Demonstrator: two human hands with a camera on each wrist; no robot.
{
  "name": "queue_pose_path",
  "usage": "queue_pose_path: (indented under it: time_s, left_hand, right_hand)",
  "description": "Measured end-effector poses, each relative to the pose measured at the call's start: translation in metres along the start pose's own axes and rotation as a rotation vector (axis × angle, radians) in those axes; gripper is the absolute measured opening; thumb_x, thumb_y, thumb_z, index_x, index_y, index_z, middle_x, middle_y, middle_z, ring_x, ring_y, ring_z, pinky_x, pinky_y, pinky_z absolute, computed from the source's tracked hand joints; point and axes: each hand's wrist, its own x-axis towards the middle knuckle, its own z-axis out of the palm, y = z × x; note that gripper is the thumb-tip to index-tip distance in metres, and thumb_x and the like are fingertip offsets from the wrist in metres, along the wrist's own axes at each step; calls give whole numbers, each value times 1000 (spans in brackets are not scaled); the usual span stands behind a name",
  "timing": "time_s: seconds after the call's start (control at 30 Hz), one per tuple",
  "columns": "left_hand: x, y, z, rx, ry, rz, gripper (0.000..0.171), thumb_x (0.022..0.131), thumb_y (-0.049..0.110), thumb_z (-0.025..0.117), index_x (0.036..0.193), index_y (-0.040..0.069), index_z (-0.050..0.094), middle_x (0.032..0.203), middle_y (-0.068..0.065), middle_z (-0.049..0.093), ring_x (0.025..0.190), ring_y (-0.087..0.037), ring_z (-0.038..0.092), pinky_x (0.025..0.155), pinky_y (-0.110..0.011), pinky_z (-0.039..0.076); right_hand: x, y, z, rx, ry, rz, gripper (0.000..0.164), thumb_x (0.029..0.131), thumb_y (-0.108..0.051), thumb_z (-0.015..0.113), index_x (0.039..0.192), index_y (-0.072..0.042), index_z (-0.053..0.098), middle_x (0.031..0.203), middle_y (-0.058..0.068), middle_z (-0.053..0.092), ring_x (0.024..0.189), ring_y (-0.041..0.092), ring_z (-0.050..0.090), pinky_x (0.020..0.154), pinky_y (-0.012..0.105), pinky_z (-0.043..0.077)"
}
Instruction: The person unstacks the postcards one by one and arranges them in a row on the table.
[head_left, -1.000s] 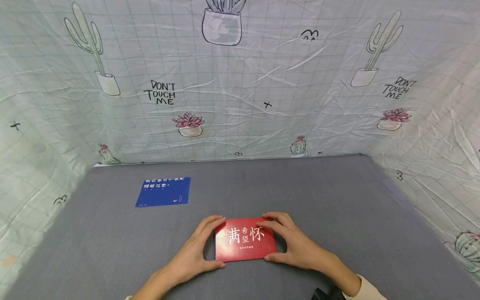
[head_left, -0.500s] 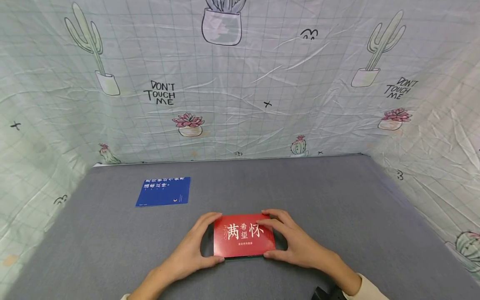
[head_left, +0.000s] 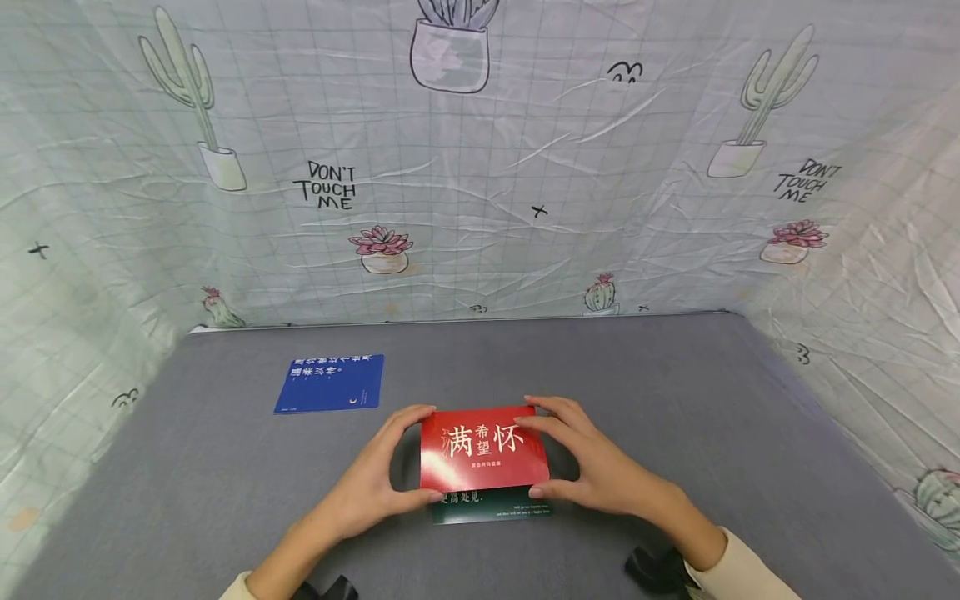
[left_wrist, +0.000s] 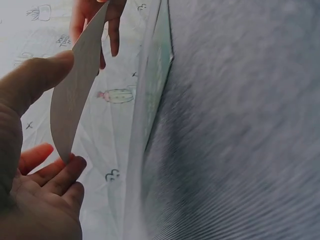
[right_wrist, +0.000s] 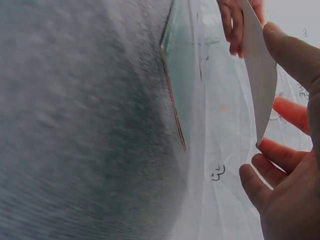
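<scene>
Between my two hands a red card (head_left: 483,467) with white lettering is held level, its face up. My left hand (head_left: 371,475) pinches its left edge, thumb at the near corner and fingers at the far corner. My right hand (head_left: 600,462) grips the right edge the same way, with a finger across the top. Both wrist views show the card's pale underside (left_wrist: 80,85) bowed slightly and raised off the table. Beneath it on the table lies a dark green card (head_left: 495,506) with white text; the red card hides its far part.
A blue card (head_left: 330,385) with white writing lies flat on the grey table (head_left: 675,417), toward the back left. A pale cactus-print cloth (head_left: 480,167) hangs behind the table and along both sides.
Both hands have lifted the red card up and slightly away from me, uncovering the near strip of the green card below. The blue card stays put.
</scene>
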Motion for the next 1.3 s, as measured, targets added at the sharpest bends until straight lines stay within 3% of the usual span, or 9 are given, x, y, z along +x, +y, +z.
queue_pose_path:
  time_s: [0.13,0.3,0.53,0.67,0.97,1.3]
  left_hand:
    - [5,2,-5,-3,4,-9,92,67,22,88,144,23,37,145,2,38,131,-22,35,98,-58,38]
    - [10,0,-13,20,21,60,89,67,21,88,142,18,40,143,2,41,131,-21,36,99,-57,37]
    - [20,-8,-24,145,-9,123,83,69,24,85,139,11,41,145,-3,39,132,-24,37,98,-56,38]
    - [28,-11,-32,171,-16,137,76,70,25,85,133,11,45,145,-4,38,131,-26,37,96,-57,41]
    - [45,-12,-49,218,-40,80,65,70,26,85,126,15,53,147,-4,37,135,-28,32,98,-56,40]
    - [53,-28,-56,241,-48,20,60,71,27,85,123,14,57,147,-6,39,137,-32,28,104,-62,26]
  right_hand:
    - [6,-1,-4,2,-1,-6,72,81,-44,73,143,-23,42,150,-2,27,134,20,24,90,41,50]
    - [15,0,-4,-7,7,-12,72,81,-45,73,142,-23,43,150,-1,28,134,21,24,87,41,52]
    - [30,3,-8,-28,38,-45,69,81,-43,74,140,-21,47,149,-1,29,134,20,24,94,45,46]
    - [41,5,-10,-48,57,-70,65,80,-40,76,137,-19,50,149,2,32,134,22,26,96,47,44]
    - [58,11,-11,-44,64,-26,61,80,-39,76,134,-20,54,149,2,32,134,22,25,97,48,43]
    - [77,20,-8,-64,58,0,59,80,-41,76,132,-21,57,148,2,35,134,21,26,100,49,38]
